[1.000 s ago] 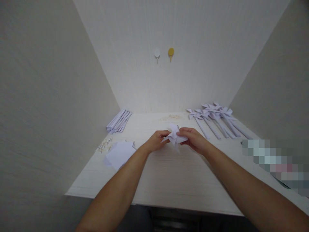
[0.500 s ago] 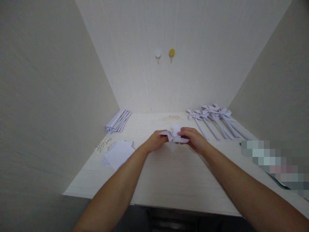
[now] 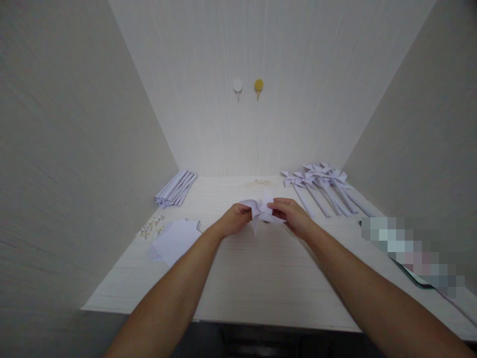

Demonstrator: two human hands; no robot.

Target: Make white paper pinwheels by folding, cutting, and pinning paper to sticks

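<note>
Above the middle of the white table, a white paper pinwheel (image 3: 261, 213) with curled blades is held between both hands. My left hand (image 3: 235, 220) is closed on its left side, the fingers partly behind the paper. From the right, my right hand (image 3: 292, 214) pinches the paper near the centre, thumb and index finger close together. One blade points down toward the tabletop. Left of my left forearm lie sheets of white paper (image 3: 175, 242), partly covered by that arm.
Rolled paper sticks (image 3: 176, 188) are stacked at the back left, with small whitish-yellow pieces (image 3: 151, 227) in front. Several finished pinwheels on sticks (image 3: 324, 186) lie at the back right. A pixelated item (image 3: 410, 253) is at the right edge. Two hooks, one yellow (image 3: 258, 85), are on the back wall.
The view has shifted slightly, so the table things sit further left. Between my hands the pinwheel has turned a little; its lower blade now hangs further left. Both hands keep their hold.
</note>
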